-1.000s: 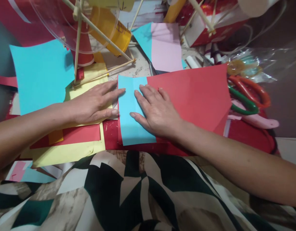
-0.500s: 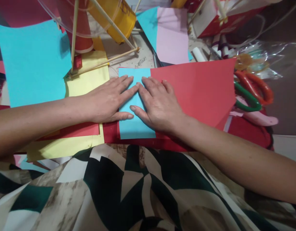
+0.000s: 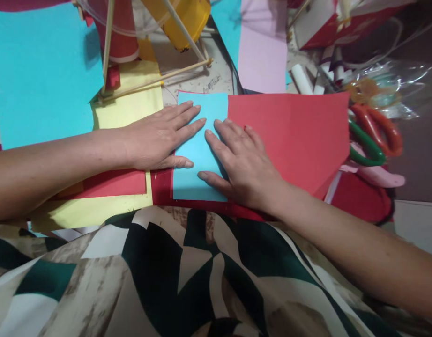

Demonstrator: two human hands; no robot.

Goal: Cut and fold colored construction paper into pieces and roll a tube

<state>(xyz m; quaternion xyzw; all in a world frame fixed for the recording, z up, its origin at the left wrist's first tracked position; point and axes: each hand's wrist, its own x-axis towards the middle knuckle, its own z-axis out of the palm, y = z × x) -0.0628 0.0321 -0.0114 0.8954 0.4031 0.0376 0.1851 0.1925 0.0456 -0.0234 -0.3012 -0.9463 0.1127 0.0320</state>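
A small light-blue paper (image 3: pixel 198 154) lies on the left end of a large red sheet (image 3: pixel 293 135) in front of me. My left hand (image 3: pixel 156 138) lies flat with its fingers stretched out, fingertips on the blue paper's left edge. My right hand (image 3: pixel 244 164) is pressed flat, fingers spread, over the seam where the blue paper meets the red sheet. Neither hand holds anything.
A big light-blue sheet (image 3: pixel 40 75) and yellow sheets (image 3: pixel 131 100) lie to the left. A pink sheet (image 3: pixel 261 51) is behind. A wooden-stick frame with yellow cup (image 3: pixel 188 18) stands at the back. Scissors with orange and green handles (image 3: pixel 374 135) lie at the right. Patterned cloth (image 3: pixel 188 276) covers my lap.
My left hand slid rightward onto the blue paper. My right hand has drawn back slightly toward me. The view shifted down.
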